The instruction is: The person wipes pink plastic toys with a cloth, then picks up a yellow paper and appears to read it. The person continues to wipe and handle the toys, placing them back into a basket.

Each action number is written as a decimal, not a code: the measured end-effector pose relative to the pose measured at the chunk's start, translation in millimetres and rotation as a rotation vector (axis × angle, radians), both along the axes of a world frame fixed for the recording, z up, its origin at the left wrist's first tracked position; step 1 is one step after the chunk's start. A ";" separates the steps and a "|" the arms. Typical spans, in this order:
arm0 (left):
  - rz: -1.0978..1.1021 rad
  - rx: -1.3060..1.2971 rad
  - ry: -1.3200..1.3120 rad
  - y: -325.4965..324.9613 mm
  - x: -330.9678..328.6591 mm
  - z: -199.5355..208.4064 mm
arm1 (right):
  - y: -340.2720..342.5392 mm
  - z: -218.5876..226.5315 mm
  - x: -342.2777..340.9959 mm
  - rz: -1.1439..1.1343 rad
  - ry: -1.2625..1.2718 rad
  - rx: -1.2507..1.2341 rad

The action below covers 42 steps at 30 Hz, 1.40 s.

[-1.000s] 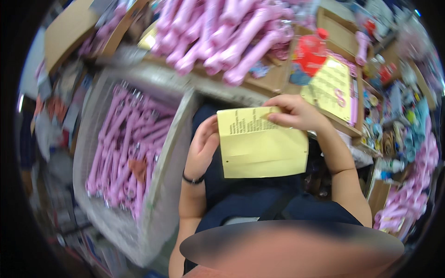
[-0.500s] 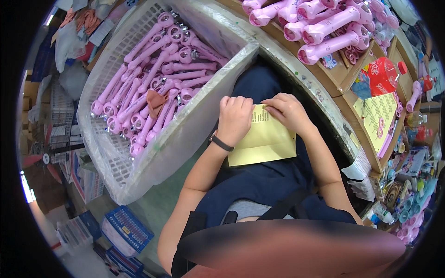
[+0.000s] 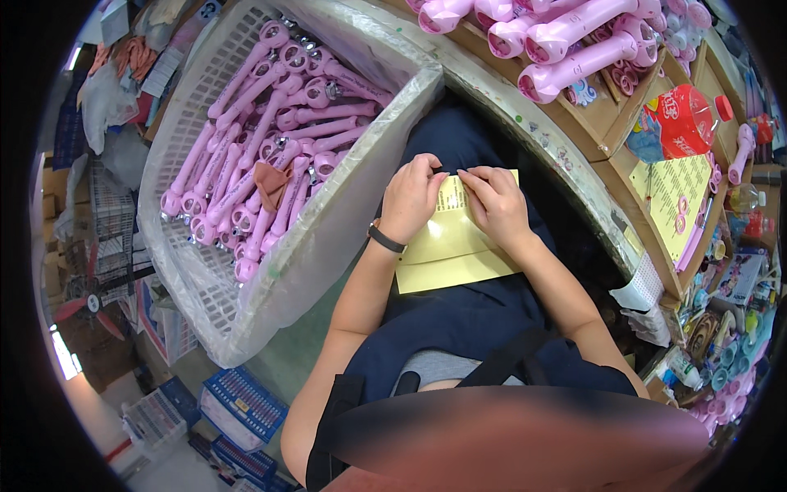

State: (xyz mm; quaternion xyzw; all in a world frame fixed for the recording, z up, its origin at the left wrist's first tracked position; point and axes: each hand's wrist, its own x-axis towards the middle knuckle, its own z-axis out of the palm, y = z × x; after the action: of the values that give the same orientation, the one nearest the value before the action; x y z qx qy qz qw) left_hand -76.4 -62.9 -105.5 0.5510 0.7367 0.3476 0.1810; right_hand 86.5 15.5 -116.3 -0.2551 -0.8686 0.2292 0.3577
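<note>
Pink handles [image 3: 238,168] fill the lined crate [image 3: 328,230] leftmost | my left hand [image 3: 410,198] pinches the yellow sheet [image 3: 447,252] by its top edge | sheet over my lap [image 3: 502,302], printed patch [image 3: 450,197] between my fingertips [image 3: 463,175] | my right hand [image 3: 501,209], narrow on the sheet, now leaves its upper-right corner bare, so both grips close around the print

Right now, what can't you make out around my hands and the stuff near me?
- Yellow paper, head view: parts near its top are covered by your left hand and right hand; its print is too small to read reliably.
- Crate, head view: most of its floor is hidden by the pink handles.
- Upper pile, head view: cut off by the picture's top edge.
</note>
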 end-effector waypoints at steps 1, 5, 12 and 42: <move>0.001 0.006 -0.005 0.4 0.8 0.3 | 1.5 -0.3 0.7 0.013 0.004 -0.002; 0.006 0.014 0.020 2.7 1.7 1.6 | 1.5 1.3 0.4 0.016 0.033 0.016; 0.004 0.092 0.137 2.5 5.3 3.5 | -8.1 1.8 0.2 -0.046 0.030 -0.004; -0.013 0.012 0.693 110.4 -16.9 37.0 | 91.0 119.4 85.8 -0.214 0.853 -0.614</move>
State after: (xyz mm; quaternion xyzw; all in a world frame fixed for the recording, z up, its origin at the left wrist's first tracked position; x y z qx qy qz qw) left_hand -93.3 47.5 -68.5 0.6422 0.7487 0.1428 -0.0809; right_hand 172.3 106.5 3.1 -0.3194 -0.5084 0.5181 0.6092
